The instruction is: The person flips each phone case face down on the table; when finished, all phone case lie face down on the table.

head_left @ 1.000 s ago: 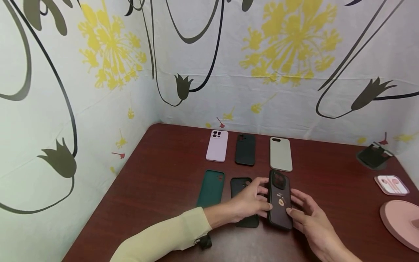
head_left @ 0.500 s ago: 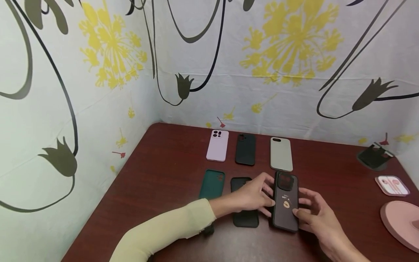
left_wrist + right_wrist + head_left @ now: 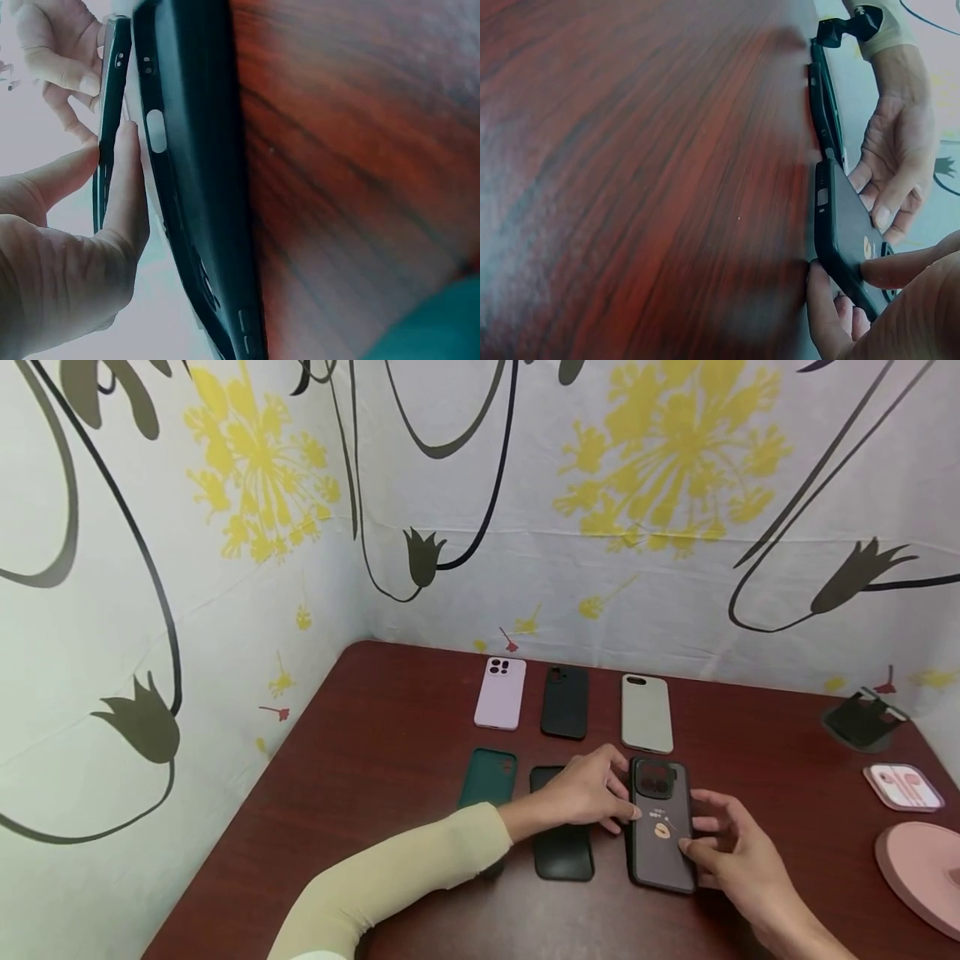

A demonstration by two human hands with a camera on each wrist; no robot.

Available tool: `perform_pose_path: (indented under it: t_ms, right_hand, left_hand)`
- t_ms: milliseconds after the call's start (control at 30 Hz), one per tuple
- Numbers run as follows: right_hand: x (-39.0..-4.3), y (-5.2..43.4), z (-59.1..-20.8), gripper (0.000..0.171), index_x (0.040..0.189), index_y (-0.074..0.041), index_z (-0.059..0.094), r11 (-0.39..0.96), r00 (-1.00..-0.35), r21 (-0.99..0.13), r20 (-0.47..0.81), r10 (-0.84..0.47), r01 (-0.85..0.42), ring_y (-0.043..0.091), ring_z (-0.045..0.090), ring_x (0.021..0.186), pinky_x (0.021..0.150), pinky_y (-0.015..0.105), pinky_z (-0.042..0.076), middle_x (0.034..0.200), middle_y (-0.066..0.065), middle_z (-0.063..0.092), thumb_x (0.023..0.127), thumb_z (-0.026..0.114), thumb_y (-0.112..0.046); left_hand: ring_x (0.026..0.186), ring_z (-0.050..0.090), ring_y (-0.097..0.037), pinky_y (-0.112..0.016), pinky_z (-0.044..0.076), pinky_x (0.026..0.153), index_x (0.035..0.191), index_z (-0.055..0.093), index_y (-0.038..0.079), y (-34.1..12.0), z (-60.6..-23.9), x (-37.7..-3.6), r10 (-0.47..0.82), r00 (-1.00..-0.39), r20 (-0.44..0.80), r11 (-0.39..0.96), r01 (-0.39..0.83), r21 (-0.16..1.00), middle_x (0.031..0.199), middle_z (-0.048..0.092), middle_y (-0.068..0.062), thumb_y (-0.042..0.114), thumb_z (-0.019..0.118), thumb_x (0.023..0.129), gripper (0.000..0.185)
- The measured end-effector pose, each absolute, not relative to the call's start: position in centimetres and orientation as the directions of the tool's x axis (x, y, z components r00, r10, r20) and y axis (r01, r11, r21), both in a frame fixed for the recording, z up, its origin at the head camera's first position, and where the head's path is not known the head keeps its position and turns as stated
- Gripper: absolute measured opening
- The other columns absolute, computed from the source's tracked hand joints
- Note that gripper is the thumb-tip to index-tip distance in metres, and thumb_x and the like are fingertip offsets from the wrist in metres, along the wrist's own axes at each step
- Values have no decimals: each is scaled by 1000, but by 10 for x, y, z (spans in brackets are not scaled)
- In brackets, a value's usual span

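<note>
Head view | your left hand [image 3: 592,789] and right hand [image 3: 738,852] pinch dark phone case [image 3: 662,860], lower right | reddish-brown table [image 3: 360,752] beneath | flower-printed backdrop [image 3: 457,493] above

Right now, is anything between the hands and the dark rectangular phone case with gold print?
Nothing visible: left hand and right hand both pinch the printed case. The plain black rectangular case lies to its left, not between.

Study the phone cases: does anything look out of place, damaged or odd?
No damage shows. The green case stands out: it appears to lie hollow side up, its camera cutout at upper right in the head view, unlike the lilac case or the dark printed case, whose backs face up.
</note>
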State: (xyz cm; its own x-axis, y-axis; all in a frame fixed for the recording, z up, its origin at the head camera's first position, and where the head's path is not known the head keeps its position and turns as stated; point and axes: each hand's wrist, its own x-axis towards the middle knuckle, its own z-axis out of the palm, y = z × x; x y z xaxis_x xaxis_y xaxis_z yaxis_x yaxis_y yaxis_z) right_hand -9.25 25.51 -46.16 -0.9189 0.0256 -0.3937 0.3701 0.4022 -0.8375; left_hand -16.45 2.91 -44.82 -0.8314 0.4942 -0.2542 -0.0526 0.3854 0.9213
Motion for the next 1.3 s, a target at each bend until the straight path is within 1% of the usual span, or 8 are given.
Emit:
perform_pose_path:
  t_ms: [100, 267, 467, 700, 867, 967, 1133, 1300]
  right_hand:
    - [-93, 256, -461, 82, 168, -11, 18, 431, -922, -829, -388, 15, 356, 11, 68, 98, 75, 38, 67, 143, 29, 48, 102, 67, -6]
    - [-93, 255, -462, 79, 166, -8, 21, 506, -931, -801, -364, 11, 319, 9, 68, 96, 72, 35, 66, 142, 30, 52, 102, 68, -10]
    - [-95, 252, -462, 77, 163, -5, 27, 576, -940, -767, -340, 11, 284, 10, 67, 92, 67, 32, 63, 137, 28, 56, 100, 71, -10]
    - [-99, 253, -463, 70, 161, -3, 33, 635, -933, -726, -360, -23, 264, 14, 64, 95, 64, 33, 59, 135, 22, 56, 102, 70, -12]
    - [-101, 254, -465, 67, 158, -1, 36, 661, -934, -711, -355, -43, 240, 16, 63, 94, 61, 34, 58, 132, 21, 58, 102, 70, -15]
    - [-102, 255, -465, 67, 157, -1, 37, 677, -935, -699, -352, -47, 229, 17, 61, 92, 58, 34, 56, 132, 21, 59, 102, 71, -17]
    - [-104, 256, -466, 67, 157, -1, 38, 697, -937, -684, -345, -46, 217, 16, 59, 87, 56, 34, 55, 132, 21, 59, 102, 71, -20]
    - [-106, 258, -467, 69, 157, -1, 38, 718, -942, -667, -334, -48, 200, 17, 60, 87, 56, 34, 55, 133, 22, 60, 101, 73, -23]
  left_hand:
    - [62, 76, -20, -31, 65, 56, 133, 58, 10, 31, -449, -165, 471, -845, -254, 391, -58, 919, 96, 76, -1, 3, 85, 89, 52]
    - [62, 76, -18, -29, 65, 56, 123, 62, 9, 31, -446, -169, 454, -856, -246, 440, -24, 898, 102, 74, -1, 5, 86, 88, 43]
    - [55, 73, -15, -24, 60, 53, 115, 64, 10, 30, -443, -175, 465, -854, -233, 563, 82, 823, 84, 76, 7, 15, 88, 88, 36]
    - [51, 64, -1, -15, 51, 55, 121, 70, 13, 33, -445, -177, 475, -855, -206, 724, 248, 643, 73, 75, 12, 30, 88, 89, 40]
    - [43, 61, -5, -18, 48, 45, 97, 69, 17, 37, -446, -177, 482, -854, -197, 767, 302, 567, 55, 66, 8, 36, 87, 90, 27]
    - [40, 54, -5, -19, 42, 42, 80, 61, 19, 40, -447, -179, 493, -852, -175, 780, 344, 522, 49, 59, 5, 40, 87, 89, 34]
    - [38, 48, -5, -19, 39, 41, 71, 54, 18, 43, -450, -183, 507, -845, -172, 796, 382, 469, 47, 55, 6, 41, 87, 89, 44]
    - [42, 59, -4, -17, 46, 46, 86, 67, 16, 39, -444, -183, 511, -833, -212, 791, 360, 494, 51, 62, 6, 38, 87, 90, 30]
